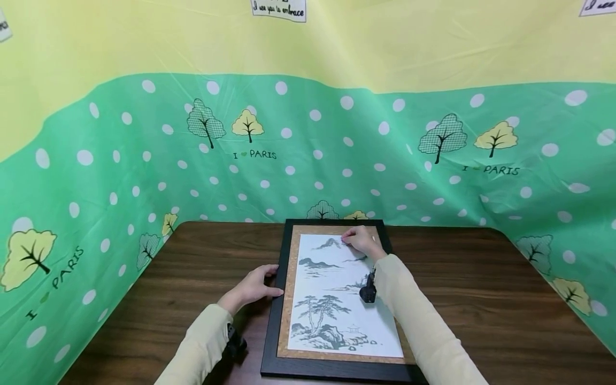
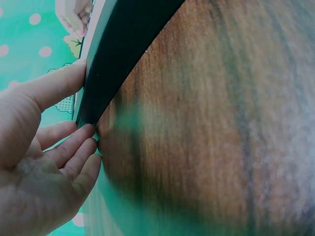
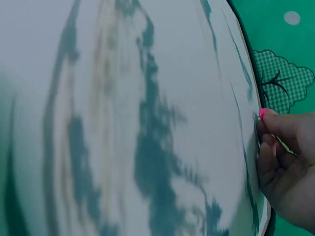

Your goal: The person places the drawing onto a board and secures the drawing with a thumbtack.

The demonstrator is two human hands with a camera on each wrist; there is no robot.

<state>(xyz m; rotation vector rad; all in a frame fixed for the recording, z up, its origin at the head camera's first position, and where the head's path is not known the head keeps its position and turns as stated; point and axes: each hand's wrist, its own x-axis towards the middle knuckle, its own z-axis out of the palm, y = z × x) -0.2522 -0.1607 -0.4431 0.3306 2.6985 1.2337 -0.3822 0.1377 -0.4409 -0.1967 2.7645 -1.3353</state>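
Observation:
A cork board [image 1: 291,299] in a black frame [image 1: 272,342] lies on the table, with a white sheet printed with an ink landscape [image 1: 346,321] over it. My right hand [image 1: 362,241] is at the sheet's far edge. Thumb and fingertips there pinch a small bright pink push pin [image 3: 262,113]; its tip is hidden. At the frame's left side, my left hand [image 1: 252,286] touches the black edge with thumb and fingertips, the thumb apart from the other fingers. In the left wrist view those fingers [image 2: 66,147] rest against the frame's side without wrapping round it.
The dark wooden table [image 1: 212,251] extends on both sides of the frame. Behind it hangs a green and yellow cloth [image 1: 337,144] with printed trees and dots. A small black wrist camera [image 1: 368,291] on the right wrist hangs over the sheet.

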